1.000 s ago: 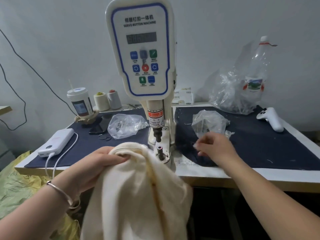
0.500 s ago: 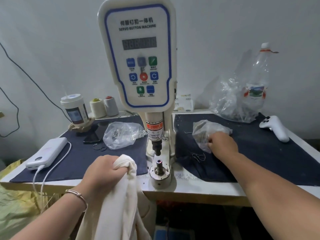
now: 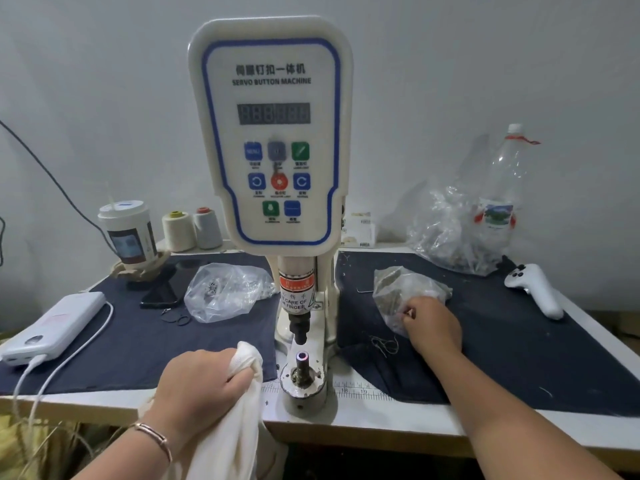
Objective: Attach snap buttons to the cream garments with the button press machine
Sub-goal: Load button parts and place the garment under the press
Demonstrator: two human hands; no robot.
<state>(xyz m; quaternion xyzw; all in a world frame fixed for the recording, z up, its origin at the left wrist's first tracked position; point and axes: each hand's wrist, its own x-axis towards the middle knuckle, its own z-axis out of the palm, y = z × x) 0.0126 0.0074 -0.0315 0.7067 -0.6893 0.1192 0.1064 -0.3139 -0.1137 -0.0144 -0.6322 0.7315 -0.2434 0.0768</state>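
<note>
No snap visible on the cream garment [image 3: 239, 420] yet; judged early in the cycle, at the fetch-a-part stage. Left hand [image 3: 201, 386] has its grip bunched tight round a fold of the garment, held at the counter [image 3: 381, 424] edge just left of the button press machine [image 3: 277, 140]; the rest of the cloth hangs below the edge. Lower die [image 3: 302, 358] stands bare, nothing laid over it. Right hand [image 3: 433, 323] reaches into the clear plastic bag [image 3: 398, 289] on the dark mat, fingers curled at the plastic; whether they pinch a snap, cannot tell. Left to do: seat part, place cloth, press. Garment is soft, plain, crumpled knit.
</note>
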